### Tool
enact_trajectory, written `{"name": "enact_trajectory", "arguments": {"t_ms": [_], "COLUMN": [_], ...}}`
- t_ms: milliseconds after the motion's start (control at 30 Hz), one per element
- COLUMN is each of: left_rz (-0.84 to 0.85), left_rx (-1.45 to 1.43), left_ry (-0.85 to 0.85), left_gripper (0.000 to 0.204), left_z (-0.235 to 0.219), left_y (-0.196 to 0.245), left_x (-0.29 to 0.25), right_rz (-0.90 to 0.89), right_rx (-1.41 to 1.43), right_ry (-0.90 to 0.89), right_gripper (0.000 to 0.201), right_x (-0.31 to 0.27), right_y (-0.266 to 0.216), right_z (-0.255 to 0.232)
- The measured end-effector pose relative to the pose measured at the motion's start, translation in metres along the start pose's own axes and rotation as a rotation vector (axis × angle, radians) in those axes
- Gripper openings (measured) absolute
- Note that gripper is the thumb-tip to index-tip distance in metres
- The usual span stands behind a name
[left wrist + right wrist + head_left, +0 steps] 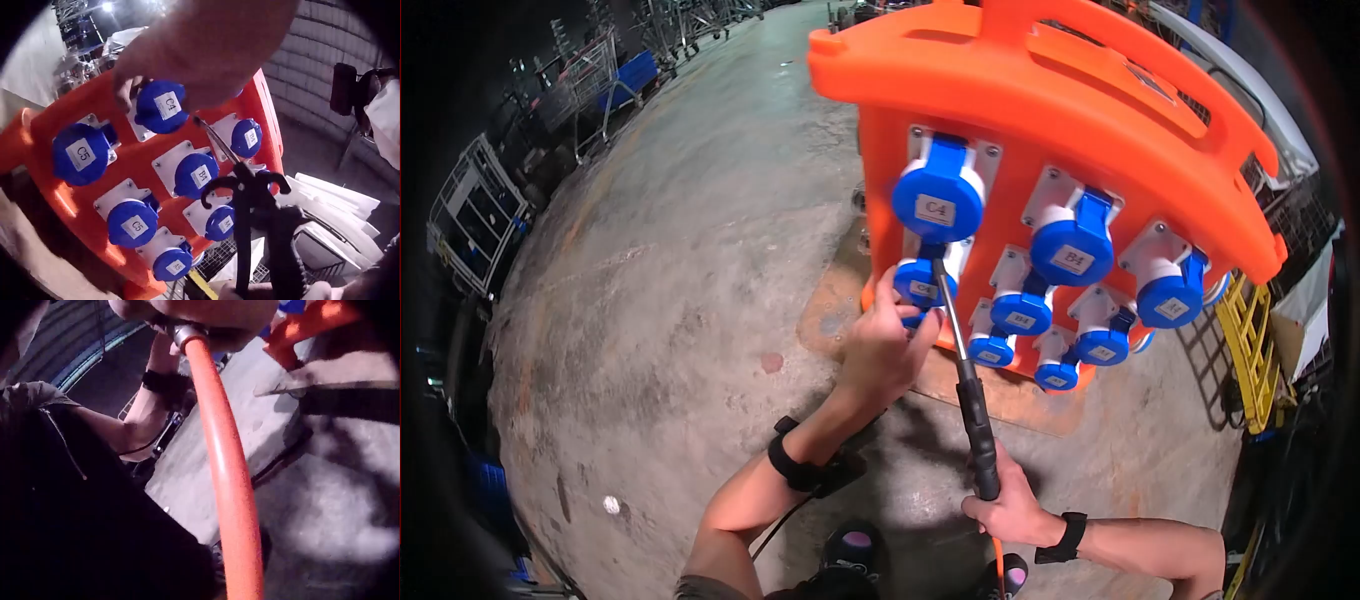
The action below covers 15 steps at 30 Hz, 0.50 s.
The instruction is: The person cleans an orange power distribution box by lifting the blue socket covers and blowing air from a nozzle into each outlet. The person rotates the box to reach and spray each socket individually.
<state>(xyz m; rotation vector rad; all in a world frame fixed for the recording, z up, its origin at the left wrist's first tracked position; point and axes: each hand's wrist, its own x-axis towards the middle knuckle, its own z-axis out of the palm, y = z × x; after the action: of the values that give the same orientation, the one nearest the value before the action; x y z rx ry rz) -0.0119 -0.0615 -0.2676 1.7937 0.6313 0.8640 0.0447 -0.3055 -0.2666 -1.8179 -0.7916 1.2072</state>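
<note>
A bright orange power distribution box [1000, 85] carries several white sockets with round blue caps, labelled with letters and numbers. My left hand [882, 352] grips a blue cap marked C4 [164, 107], the second one down in the left column, with fingers on both sides of it. Held in my right hand [1012, 508] is a black air blow gun [974, 415] with a long metal nozzle. The nozzle tip points up, close to that same cap. From the gun's base runs an orange hose [228, 469]. Part of the right hand is cut off at the top of the right wrist view.
Below the box lies a wooden board [830, 310] on the concrete floor [680, 260]. A yellow ladder-like frame [1250, 350] stands at the right. Trolleys and a blue crate [630, 78] line the far left. My shoes [852, 548] show at the bottom.
</note>
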Motion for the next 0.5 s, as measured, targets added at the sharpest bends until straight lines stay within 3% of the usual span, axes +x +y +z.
{"name": "enact_trajectory", "arguments": {"t_ms": [33, 100, 167, 300, 367, 433, 500], "left_rz": [0.047, 0.031, -0.014, -0.05, -0.039, -0.028, -0.111], "left_rx": [0.116, 0.058, -0.115, -0.078, -0.152, -0.237, -0.256], "left_ry": [-0.038, -0.015, -0.077, -0.078, -0.094, -0.102, -0.056], "left_gripper": [0.062, 0.056, 0.049, 0.039, 0.035, 0.031, 0.026], "left_z": [-0.003, -0.009, -0.015, -0.021, -0.018, -0.017, -0.017], "left_y": [0.0, -0.002, -0.003, 0.0, -0.018, -0.02, -0.012], "left_x": [-0.001, -0.003, 0.0, -0.003, 0.001, 0.002, -0.001], "right_rz": [-0.056, -0.112, 0.019, -0.021, 0.041, -0.108, -0.104], "right_rx": [-0.029, -0.073, 0.129, 0.314, 0.254, 0.016, 0.046], "right_ry": [0.009, -0.001, 0.01, -0.078, -0.09, -0.041, -0.005], "right_gripper": [0.044, 0.044, 0.044, 0.044, 0.043, 0.043, 0.043], "right_x": [0.002, 0.004, 0.005, 0.013, 0.012, 0.017, 0.018], "right_y": [-0.005, -0.012, -0.014, -0.003, -0.015, -0.011, -0.008], "right_z": [0.0, 0.005, 0.01, 0.029, 0.033, 0.035, 0.035]}}
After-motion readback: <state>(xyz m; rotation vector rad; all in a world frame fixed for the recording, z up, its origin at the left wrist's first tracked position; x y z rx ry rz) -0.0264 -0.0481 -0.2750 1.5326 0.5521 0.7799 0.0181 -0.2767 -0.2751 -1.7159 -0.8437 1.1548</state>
